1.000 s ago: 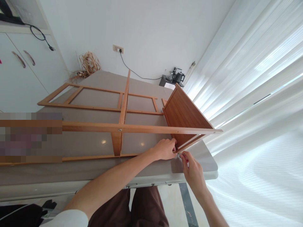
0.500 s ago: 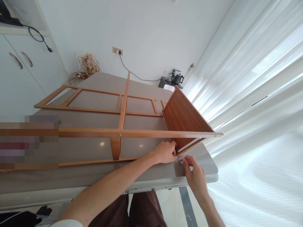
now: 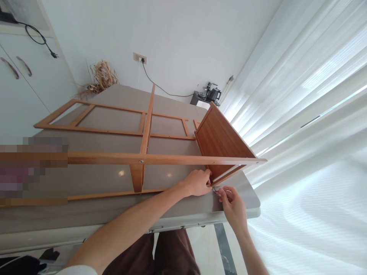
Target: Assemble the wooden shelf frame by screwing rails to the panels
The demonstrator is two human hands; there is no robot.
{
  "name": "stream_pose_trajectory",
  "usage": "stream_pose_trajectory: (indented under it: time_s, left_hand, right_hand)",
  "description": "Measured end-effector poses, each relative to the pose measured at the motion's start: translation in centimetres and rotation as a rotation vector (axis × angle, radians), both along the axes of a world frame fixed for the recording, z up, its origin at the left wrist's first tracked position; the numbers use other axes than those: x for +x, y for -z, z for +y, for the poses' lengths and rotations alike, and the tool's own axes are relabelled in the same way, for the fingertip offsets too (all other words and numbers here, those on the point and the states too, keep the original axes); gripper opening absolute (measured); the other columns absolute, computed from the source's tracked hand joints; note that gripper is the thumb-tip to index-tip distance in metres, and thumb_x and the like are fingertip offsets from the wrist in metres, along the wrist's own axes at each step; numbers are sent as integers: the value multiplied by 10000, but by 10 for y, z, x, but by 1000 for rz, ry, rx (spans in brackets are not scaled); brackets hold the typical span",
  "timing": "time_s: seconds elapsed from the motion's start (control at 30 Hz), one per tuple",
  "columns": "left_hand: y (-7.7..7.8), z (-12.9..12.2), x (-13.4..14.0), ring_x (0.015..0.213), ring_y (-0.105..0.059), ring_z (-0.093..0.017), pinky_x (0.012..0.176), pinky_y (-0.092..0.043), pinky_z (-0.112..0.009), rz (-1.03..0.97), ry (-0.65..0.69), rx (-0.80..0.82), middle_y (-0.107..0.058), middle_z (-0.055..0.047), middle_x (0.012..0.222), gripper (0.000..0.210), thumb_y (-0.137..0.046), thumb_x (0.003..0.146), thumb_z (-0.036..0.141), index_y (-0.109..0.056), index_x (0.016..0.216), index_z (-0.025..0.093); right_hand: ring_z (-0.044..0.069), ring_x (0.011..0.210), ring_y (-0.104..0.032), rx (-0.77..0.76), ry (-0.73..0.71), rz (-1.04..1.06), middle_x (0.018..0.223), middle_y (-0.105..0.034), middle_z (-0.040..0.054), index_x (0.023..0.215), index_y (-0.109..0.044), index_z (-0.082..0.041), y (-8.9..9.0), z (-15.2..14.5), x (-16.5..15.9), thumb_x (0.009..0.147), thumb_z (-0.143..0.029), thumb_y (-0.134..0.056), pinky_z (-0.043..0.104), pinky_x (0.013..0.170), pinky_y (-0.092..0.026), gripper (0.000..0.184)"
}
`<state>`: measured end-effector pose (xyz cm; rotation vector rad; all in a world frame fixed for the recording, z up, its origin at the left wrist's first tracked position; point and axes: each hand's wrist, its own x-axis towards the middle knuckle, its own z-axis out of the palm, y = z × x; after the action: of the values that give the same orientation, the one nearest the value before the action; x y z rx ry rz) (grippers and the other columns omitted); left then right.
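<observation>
A brown wooden shelf frame [image 3: 172, 159] lies on its side, with a slatless solid panel [image 3: 225, 137] at its right end. My left hand [image 3: 197, 182] is closed around the lower front corner of that end, fingers curled over the rail by the panel's foot. Just right of it, my right hand [image 3: 233, 204] pinches a thin bent metal tool that looks like an Allen key [image 3: 217, 189]. The tool's tip meets the outer side of the same corner; the fastener there is too small to make out.
The frame rests on a grey-covered table [image 3: 94, 214]. A black kettle [image 3: 214, 94] stands on a dark unit at the back, its cord running to a wall socket [image 3: 140, 58]. Dried stalks [image 3: 103, 75] are at back left. White curtains [image 3: 309, 152] hang on the right. The left edge is pixelated.
The view has shifted slightly. My right hand has turned the metal tool, so more of its bent shaft shows at the corner. My left hand keeps its hold on the frame.
</observation>
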<state>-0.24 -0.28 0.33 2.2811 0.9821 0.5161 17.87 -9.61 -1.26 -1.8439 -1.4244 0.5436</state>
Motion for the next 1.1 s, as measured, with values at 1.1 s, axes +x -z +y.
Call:
stream_pose_trajectory:
  time_s: [1.1]
  left_hand:
    - [-4,-3,2,959,-711,-249,808,-537,-329,-24,7,-15,-766,-38,1010,425,-641,782,305,-562,1182,186]
  right_hand:
    - [153,574,-669,-27,160,593,895,-735,66,872,-581,-191,-2,-12,-12,718,-616,-758,266,460,-565,485]
